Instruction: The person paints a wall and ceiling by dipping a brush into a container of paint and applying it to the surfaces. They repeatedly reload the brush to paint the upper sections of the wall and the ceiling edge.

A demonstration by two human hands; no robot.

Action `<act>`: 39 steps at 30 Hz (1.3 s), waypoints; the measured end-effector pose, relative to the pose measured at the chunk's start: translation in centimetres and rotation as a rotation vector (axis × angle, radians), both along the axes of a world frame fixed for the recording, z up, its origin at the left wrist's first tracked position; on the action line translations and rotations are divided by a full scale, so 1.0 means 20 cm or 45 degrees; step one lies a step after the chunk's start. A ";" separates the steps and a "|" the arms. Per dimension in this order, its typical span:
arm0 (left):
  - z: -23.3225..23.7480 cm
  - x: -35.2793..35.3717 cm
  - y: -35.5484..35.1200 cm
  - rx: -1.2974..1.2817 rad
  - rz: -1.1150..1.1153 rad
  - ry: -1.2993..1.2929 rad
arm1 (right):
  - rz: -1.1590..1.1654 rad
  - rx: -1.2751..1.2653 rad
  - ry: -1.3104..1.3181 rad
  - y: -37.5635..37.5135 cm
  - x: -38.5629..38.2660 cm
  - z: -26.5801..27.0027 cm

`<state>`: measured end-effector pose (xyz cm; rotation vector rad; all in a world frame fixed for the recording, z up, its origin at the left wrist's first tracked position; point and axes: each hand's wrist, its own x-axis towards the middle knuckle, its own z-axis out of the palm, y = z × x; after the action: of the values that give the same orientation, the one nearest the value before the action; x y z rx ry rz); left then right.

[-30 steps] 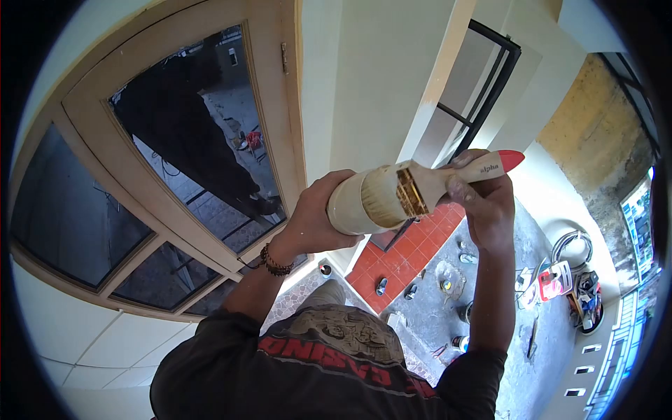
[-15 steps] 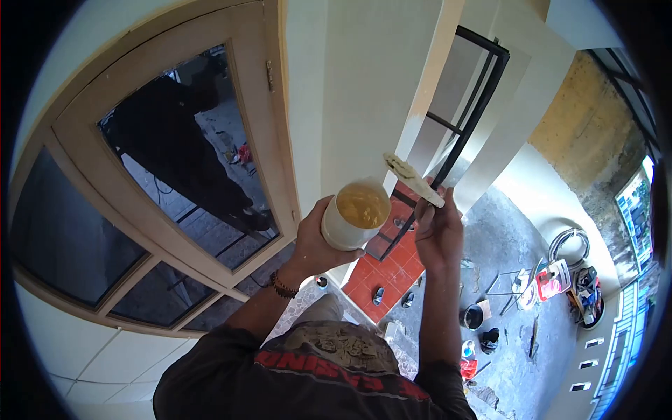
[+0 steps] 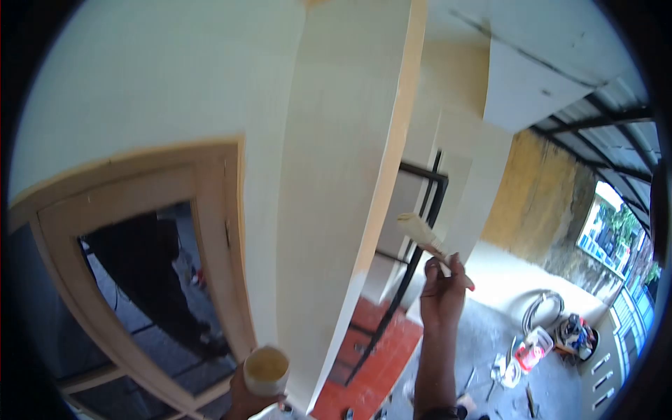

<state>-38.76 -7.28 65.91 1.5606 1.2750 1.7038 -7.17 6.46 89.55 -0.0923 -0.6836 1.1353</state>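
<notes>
My left hand (image 3: 245,399), low in the view, is wrapped round a pale cup (image 3: 266,372) with yellowish contents. Right of the wall's edge, my right hand (image 3: 445,287) pinches the handle of a brush (image 3: 421,232). The brush's pale, coated end points up and left, apart from the wall. Behind it stands a black metal frame (image 3: 437,199). A peach-coloured strip (image 3: 397,133) runs down the edge of the pale wall (image 3: 336,168), turning white lower down.
A wooden-framed glass door (image 3: 236,280) is at the left. Red tiles (image 3: 378,357) lie below. Coiled hose (image 3: 542,308), a white and red container (image 3: 535,348) and a filled dark tub (image 3: 577,337) sit at the lower right.
The view has tilted upward, showing more wall and the roof. My left hand and cup now appear lower and further left. The brush has turned in my right hand, which also appears lower.
</notes>
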 end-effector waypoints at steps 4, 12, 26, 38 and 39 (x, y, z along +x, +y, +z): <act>0.08 -0.06 -0.12 0.098 0.108 0.101 | -0.358 0.237 -0.056 0.18 0.00 0.54; 0.11 -0.27 -0.15 -0.052 0.151 0.138 | -0.694 0.562 0.010 0.57 -0.05 1.55; 0.93 -0.38 0.29 0.338 0.039 0.138 | -0.701 0.420 0.015 0.81 -0.06 2.00; 1.88 0.06 0.88 0.623 -0.445 0.086 | -0.746 0.515 -0.155 0.58 0.15 1.90; 1.92 0.12 0.92 0.598 -0.545 0.008 | -0.752 0.524 -0.202 0.57 0.15 1.89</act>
<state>-36.37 11.18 104.26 1.9266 0.4953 1.7789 -4.25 17.79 127.31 -0.0295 -0.9419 0.4119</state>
